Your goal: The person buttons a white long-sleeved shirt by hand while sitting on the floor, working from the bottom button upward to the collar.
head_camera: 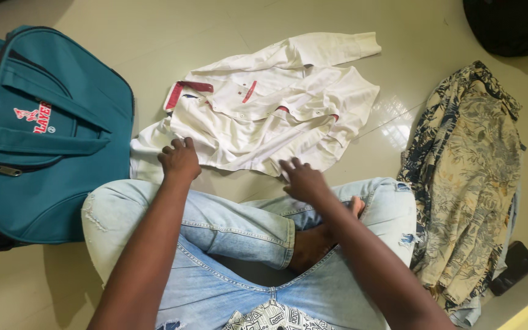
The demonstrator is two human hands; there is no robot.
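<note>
Currently the white shirt (270, 113) lies rumpled on the floor (154, 36) before the crossed legs; left hand (179, 160) presses its near hem, fingers curled; right hand (304, 180) rests flat, fingers spread; uneven pulling would likely bunch the fabric or trap creases against the teal bag (44, 134).

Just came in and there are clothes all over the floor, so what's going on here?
A person sits cross-legged on the tiled floor with a white shirt spread out in front of them. Their left hand and right hand both rest on its near edge, fingers spread. A teal bag stands to their left, and a patterned shirt lies crumpled to their right.
</note>
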